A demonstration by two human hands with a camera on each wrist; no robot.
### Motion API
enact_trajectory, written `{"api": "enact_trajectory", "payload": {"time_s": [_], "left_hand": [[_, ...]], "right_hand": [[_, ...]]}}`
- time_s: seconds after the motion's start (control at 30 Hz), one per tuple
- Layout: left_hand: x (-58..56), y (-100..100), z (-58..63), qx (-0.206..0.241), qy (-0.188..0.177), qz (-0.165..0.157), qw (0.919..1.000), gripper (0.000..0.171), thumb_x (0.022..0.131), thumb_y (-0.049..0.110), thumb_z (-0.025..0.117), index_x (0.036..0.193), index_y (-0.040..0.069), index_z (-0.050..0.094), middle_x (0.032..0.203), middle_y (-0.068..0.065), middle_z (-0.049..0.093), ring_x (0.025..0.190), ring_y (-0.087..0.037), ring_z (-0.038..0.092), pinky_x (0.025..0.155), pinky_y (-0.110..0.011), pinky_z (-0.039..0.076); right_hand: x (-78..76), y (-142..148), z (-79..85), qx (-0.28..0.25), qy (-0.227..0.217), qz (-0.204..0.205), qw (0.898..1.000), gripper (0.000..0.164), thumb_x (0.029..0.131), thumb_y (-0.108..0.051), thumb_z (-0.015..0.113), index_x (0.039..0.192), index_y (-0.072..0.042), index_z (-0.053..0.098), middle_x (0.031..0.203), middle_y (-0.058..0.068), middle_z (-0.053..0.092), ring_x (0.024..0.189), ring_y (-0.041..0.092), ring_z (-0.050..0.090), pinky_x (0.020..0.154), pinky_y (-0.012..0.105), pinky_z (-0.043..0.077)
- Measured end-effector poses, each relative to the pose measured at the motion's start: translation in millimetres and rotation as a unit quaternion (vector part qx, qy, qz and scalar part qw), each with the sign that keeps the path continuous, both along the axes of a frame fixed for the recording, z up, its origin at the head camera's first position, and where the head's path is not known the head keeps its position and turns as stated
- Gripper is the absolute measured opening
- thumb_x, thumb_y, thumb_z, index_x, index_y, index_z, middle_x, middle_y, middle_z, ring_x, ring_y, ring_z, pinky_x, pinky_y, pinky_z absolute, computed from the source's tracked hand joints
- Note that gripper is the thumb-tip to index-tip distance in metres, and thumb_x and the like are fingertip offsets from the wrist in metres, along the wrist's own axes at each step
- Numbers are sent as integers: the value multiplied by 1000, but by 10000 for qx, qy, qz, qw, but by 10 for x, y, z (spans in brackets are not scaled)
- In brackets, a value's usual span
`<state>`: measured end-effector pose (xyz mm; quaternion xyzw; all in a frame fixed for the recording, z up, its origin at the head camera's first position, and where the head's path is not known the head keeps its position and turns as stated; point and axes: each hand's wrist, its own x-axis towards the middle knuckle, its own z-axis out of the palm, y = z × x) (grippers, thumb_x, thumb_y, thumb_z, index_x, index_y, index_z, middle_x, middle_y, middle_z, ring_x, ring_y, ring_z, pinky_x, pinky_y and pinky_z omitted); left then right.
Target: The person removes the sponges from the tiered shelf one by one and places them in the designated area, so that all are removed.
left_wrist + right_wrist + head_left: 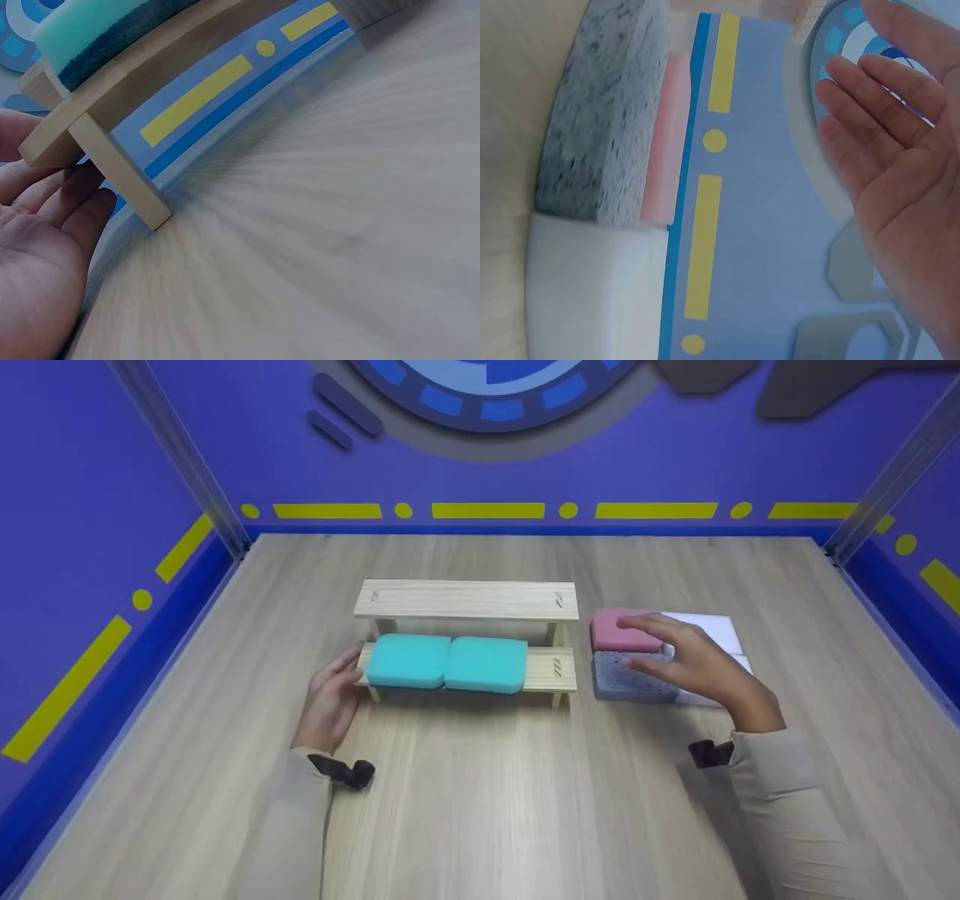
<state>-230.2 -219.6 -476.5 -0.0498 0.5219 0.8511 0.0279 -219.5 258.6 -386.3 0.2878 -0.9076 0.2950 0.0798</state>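
Two teal sponges (409, 661) lie side by side on the front board of a two-step wooden rack (550, 680). A dark scouring layer (97, 64) shows under the teal foam in the left wrist view. My left hand (330, 699) holds the left end of that front board, with the thumb above and the other fingers below and behind it. Over a group of sponges at the right hovers my right hand (694, 660), its fingers spread and nothing held. Beneath it are a pink sponge (622, 630), a speckled grey sponge (592, 127) and white blocks (709, 631), partly hidden by the hand.
Behind and above the front board runs the rack's bare back board (465, 600). Light wood-grain tabletop (480, 795) extends in front of the rack. Blue walls (495, 480) with yellow dashes enclose the table at the back and sides.
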Motion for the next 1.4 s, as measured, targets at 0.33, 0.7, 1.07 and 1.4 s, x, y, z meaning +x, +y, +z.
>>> {"api": "enact_trajectory", "payload": {"time_s": [0.33, 0.7, 1.07, 1.4], "left_hand": [[12, -1, 4, -5, 39, -44, 10000, 58, 94, -7, 38, 150, -5, 21, 160, -14, 18, 149, -19, 16, 121, -29, 15], [10, 8, 8, -132, -11, 40, 9999, 58, 94, -7, 39, 149, -4, 23, 159, -14, 21, 147, -20, 22, 120, -30, 21], [5, 8, 2, -120, 26, 36, 9999, 57, 94, -7, 38, 149, -5, 24, 159, -15, 22, 147, -21, 23, 119, -30, 21], [12, 3, 3, -129, 63, 49, 9999, 57, 94, -7, 39, 149, -5, 25, 159, -14, 21, 147, -20, 20, 120, -30, 18]], "right_hand": [[-66, -261, 64, 48, 61, 450, 9990, 54, 82, -14, 75, 131, -1, 57, 134, 18, 58, 126, 36, 52, 102, 52, 44], [-78, -561, 78, -65, -405, 776, 9961, 54, 86, -19, 72, 134, -2, 54, 132, 17, 58, 121, 33, 55, 96, 47, 50], [-87, -809, 57, 115, -1082, 847, 9904, 60, 89, -33, 68, 141, -9, 49, 142, 10, 52, 134, 29, 45, 111, 46, 37], [-115, -1027, 18, 221, -1024, 1052, 9889, 63, 86, -35, 71, 141, -13, 50, 143, 7, 51, 132, 24, 48, 109, 45, 40]]}}
